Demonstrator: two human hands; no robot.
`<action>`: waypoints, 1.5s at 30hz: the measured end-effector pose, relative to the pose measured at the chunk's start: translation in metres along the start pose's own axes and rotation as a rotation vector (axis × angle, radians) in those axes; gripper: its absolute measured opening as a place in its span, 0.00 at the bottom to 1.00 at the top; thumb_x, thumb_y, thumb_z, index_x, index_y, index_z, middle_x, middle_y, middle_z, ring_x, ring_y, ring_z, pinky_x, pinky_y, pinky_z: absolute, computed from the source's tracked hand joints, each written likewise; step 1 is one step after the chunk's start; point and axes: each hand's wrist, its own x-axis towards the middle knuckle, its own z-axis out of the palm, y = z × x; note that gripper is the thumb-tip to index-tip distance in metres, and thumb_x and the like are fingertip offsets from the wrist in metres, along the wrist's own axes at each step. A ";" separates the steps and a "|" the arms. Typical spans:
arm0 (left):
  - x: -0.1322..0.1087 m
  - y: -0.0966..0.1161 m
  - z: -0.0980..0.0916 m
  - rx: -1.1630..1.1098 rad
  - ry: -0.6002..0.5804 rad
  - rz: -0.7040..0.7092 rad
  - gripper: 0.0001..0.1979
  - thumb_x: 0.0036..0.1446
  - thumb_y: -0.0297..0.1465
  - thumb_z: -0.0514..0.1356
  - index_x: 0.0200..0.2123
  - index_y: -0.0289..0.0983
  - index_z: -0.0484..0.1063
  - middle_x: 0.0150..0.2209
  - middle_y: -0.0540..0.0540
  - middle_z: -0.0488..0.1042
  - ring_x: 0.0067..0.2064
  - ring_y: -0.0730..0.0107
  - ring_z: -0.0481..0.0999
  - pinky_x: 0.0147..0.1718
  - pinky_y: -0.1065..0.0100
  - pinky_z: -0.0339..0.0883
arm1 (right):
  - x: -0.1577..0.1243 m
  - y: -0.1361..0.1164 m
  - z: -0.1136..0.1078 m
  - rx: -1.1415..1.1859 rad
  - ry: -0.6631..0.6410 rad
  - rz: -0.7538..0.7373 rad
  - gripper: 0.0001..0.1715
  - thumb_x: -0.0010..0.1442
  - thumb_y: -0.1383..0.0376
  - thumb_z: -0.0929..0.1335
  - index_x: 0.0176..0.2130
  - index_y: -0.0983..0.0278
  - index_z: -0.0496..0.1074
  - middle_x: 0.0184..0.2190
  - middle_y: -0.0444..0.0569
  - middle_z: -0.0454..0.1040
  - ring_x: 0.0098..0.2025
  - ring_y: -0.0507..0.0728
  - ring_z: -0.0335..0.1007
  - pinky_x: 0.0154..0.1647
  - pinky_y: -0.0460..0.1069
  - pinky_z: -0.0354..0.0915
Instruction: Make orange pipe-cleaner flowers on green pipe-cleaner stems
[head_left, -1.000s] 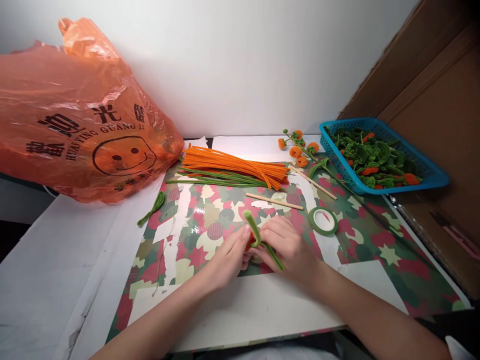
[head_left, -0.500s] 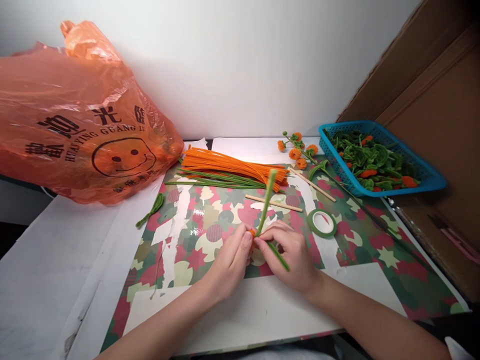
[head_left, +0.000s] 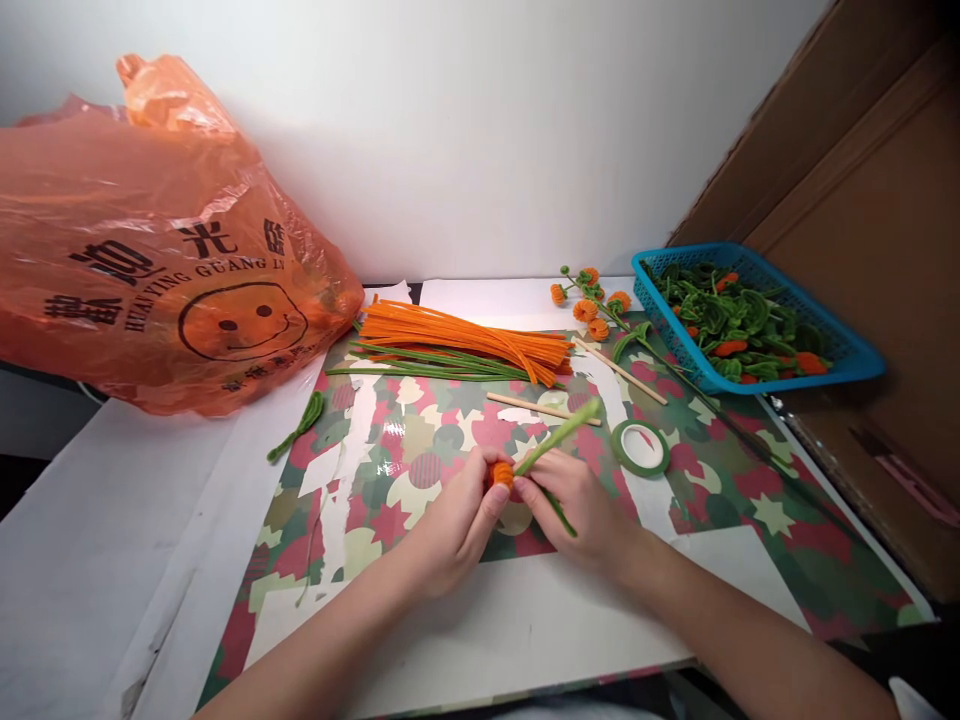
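Note:
Between thumb and fingers, my left hand (head_left: 461,515) pinches a small ridged orange pipe-cleaner flower (head_left: 502,474). Close beside it on the right, my right hand (head_left: 574,505) grips a green pipe cleaner (head_left: 559,438). One end of this green piece slants up and to the right, and the other sticks out below the fingers. Where the green piece meets the orange flower is partly covered by my fingertips. Both hands are above the front middle of the patterned mat (head_left: 420,500).
Behind the hands lie orange pipe cleaners (head_left: 457,335), green pipe cleaners (head_left: 442,362) and two wooden sticks (head_left: 536,408). Rightward are green tape (head_left: 640,447), a flower stem (head_left: 589,310) and a blue basket (head_left: 795,385) of leaves. An orange bag (head_left: 172,230) and a leaf (head_left: 300,425) are left.
The green pipe cleaner has swung from nearly upright to slanting right. The orange flower has turned and shows more between my fingers. The whole view has shifted slightly.

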 end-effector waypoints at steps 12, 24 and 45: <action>0.006 0.010 -0.012 0.006 0.025 0.072 0.10 0.63 0.38 0.53 0.38 0.37 0.68 0.33 0.47 0.70 0.33 0.67 0.69 0.33 0.68 0.64 | 0.000 0.008 0.002 -0.175 0.083 -0.215 0.11 0.61 0.72 0.59 0.29 0.61 0.64 0.21 0.45 0.68 0.25 0.54 0.61 0.28 0.50 0.55; 0.008 0.009 -0.009 -0.352 -0.027 -0.064 0.12 0.58 0.37 0.59 0.41 0.36 0.71 0.30 0.48 0.71 0.30 0.71 0.71 0.31 0.69 0.68 | 0.002 0.013 0.001 -0.184 0.081 -0.270 0.16 0.62 0.73 0.59 0.24 0.61 0.57 0.19 0.43 0.61 0.23 0.52 0.53 0.27 0.49 0.51; 0.003 0.005 -0.001 -0.114 0.246 0.202 0.07 0.58 0.33 0.60 0.39 0.37 0.70 0.35 0.46 0.74 0.34 0.71 0.75 0.33 0.71 0.72 | -0.005 0.002 0.013 0.322 0.081 0.320 0.20 0.67 0.64 0.57 0.23 0.63 0.54 0.19 0.40 0.54 0.23 0.49 0.50 0.23 0.46 0.50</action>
